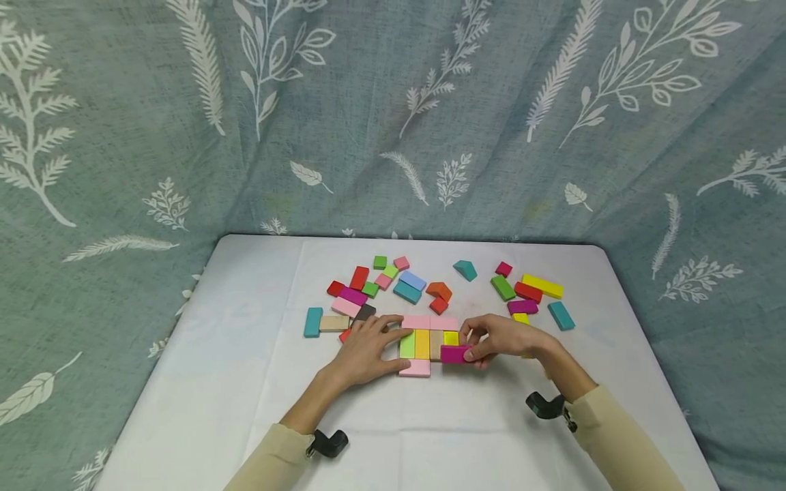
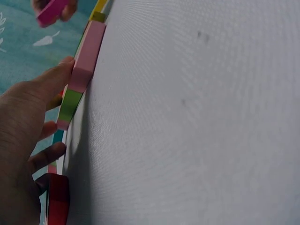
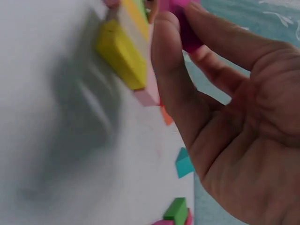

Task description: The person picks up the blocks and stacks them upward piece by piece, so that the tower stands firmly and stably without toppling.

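My right hand (image 1: 500, 337) pinches a magenta block (image 1: 454, 354) between thumb and fingers, over the right part of a flat block arrangement. The right wrist view shows this magenta block (image 3: 190, 33) raised beside a yellow block (image 3: 123, 54). My left hand (image 1: 362, 351) spreads along the arrangement's left side, its thumb at the lower pink block (image 1: 415, 369) and its index finger near the light green block (image 1: 406, 346). Between the hands lie an orange-yellow block (image 1: 421, 344), a wooden block (image 1: 436, 341) and a small yellow block (image 1: 451, 337). Two pink blocks (image 1: 430, 322) form the top row.
Loose coloured blocks lie behind and left of the arrangement, including a teal block (image 1: 312, 322) and a red block (image 1: 359, 277). Another group at right has a long yellow block (image 1: 542, 286) and a teal block (image 1: 561, 316). A patterned curtain (image 1: 368, 123) hangs behind the white table (image 1: 202, 382).
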Motion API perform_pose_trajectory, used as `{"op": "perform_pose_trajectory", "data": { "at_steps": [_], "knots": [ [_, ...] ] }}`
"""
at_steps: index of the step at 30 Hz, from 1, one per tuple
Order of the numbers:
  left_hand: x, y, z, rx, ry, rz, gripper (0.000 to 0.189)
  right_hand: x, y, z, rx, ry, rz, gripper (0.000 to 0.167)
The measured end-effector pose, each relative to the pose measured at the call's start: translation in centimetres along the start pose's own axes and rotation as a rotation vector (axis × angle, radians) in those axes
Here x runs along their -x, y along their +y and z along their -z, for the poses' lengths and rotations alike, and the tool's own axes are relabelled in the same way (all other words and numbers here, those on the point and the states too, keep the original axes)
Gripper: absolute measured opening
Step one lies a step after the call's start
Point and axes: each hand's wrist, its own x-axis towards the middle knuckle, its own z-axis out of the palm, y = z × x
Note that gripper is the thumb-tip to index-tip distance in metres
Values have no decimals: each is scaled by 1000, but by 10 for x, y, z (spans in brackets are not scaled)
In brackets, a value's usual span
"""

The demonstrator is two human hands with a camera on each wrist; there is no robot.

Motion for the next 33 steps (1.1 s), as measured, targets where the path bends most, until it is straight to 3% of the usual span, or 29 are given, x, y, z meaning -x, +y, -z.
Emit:
{"op": "perform_pose_trajectory", "data": {
  "at_steps": [8, 19, 33],
  "knots": [
    [1, -2, 0, 0, 5, 4, 70, -5, 20, -17, 52, -58, -55, 29],
    [0, 0, -1, -1, -4, 4, 70, -16, 15, -25, 123, 56, -134, 30],
    [0, -1, -2, 4, 11, 2, 70, -27, 14, -34, 97, 107, -190, 38]
  ]
}}
